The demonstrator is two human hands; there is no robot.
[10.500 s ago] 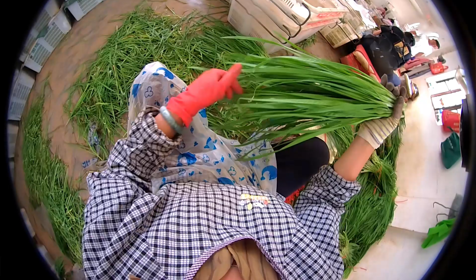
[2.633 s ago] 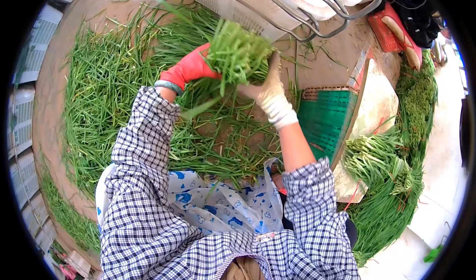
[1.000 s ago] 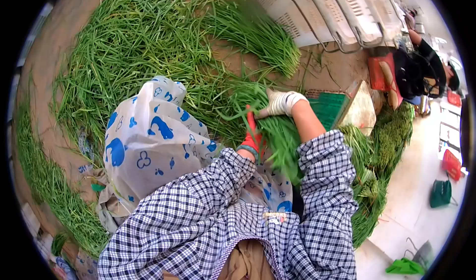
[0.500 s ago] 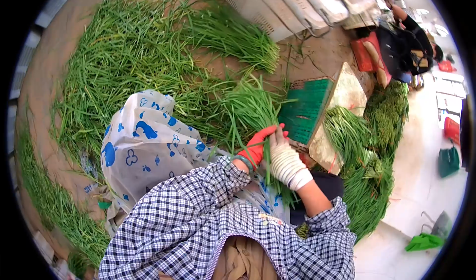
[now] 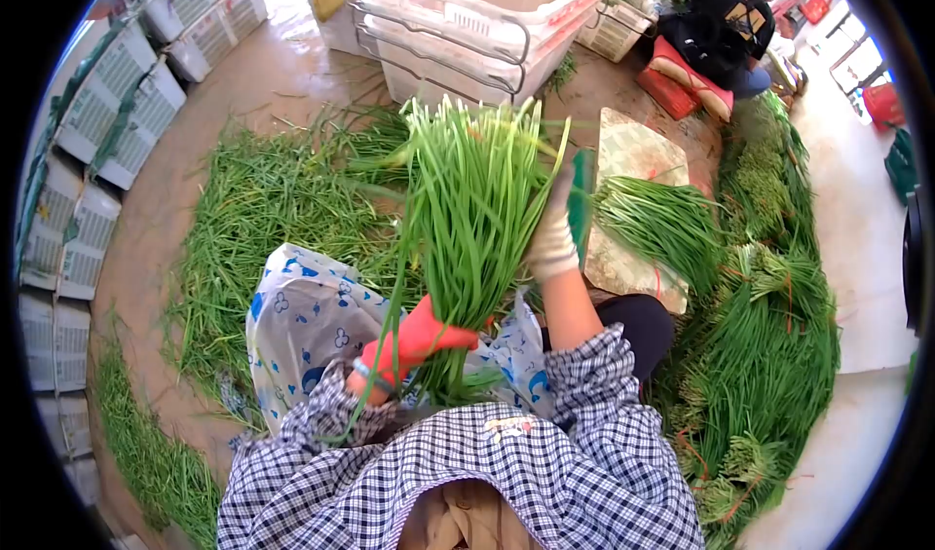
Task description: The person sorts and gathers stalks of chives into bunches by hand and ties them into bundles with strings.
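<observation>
My left hand, in a red glove, is closed round the lower part of a large bunch of garlic chives. The bunch stands upright with its pale cut ends at the top. My right hand, in a white glove, lies along the bunch's right side with its fingers stretched upward, slightly blurred. Just right of that hand, a green bristled board shows partly. Another bunch of chives rests on a pale board. A white plastic sheet with blue prints covers my lap.
Loose chives are heaped on the floor at left. Bundled chives are piled at right. Stacked white crates stand ahead, more crates line the left side. A person in black sits at the upper right.
The chives have come up from low by the green board to upright before me. My left hand has shifted left and down, my right hand up along the bunch. The view has turned.
</observation>
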